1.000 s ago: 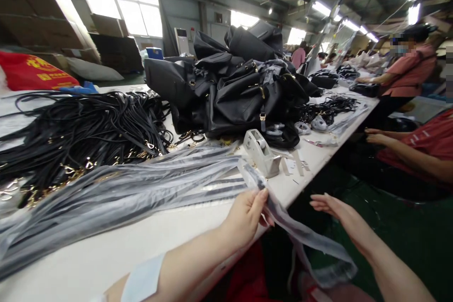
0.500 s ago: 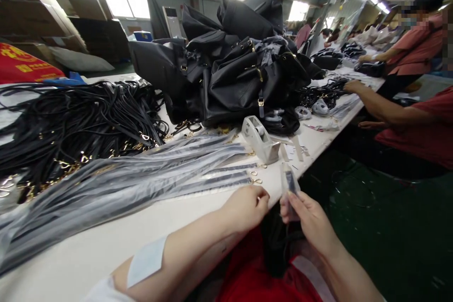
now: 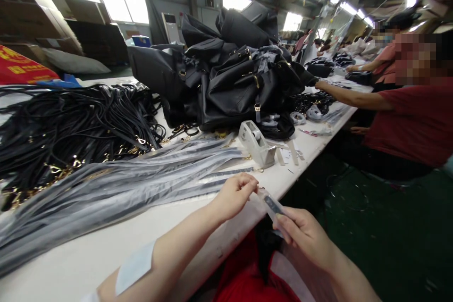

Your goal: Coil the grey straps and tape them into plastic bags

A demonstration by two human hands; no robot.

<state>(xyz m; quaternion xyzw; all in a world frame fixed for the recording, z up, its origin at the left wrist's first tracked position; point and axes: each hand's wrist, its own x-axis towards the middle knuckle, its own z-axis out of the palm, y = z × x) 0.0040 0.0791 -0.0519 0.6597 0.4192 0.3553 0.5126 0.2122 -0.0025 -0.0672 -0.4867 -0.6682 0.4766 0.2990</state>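
Observation:
My right hand [image 3: 300, 229] is closed round a dark strap [image 3: 272, 204] in a translucent whitish wrapper, its end tilted up to the left, over the table's front edge. At that end my left hand [image 3: 235, 196] has thumb and fingers pinched together; a small glint of metal shows beside the fingertips. What the pinch holds is too small to make out. Just beyond the hands stands a white tape dispenser [image 3: 256, 144]. Wrapped straps [image 3: 141, 188] with gold clips lie lengthwise across the table, left of my hands.
Black bags [image 3: 230, 75] are heaped at the table's back. Unwrapped black straps [image 3: 78, 122] with gold clips pile up on the left. Paper strips [image 3: 293, 151] lie right of the dispenser. A co-worker in a red shirt [image 3: 414, 127] sits on the right, one arm reaching toward the bags.
My right hand has brought the wrapped strap leftward and tipped it toward my left hand. My left hand has risen slightly to the strap's end. The co-worker's arm has reached toward the bags.

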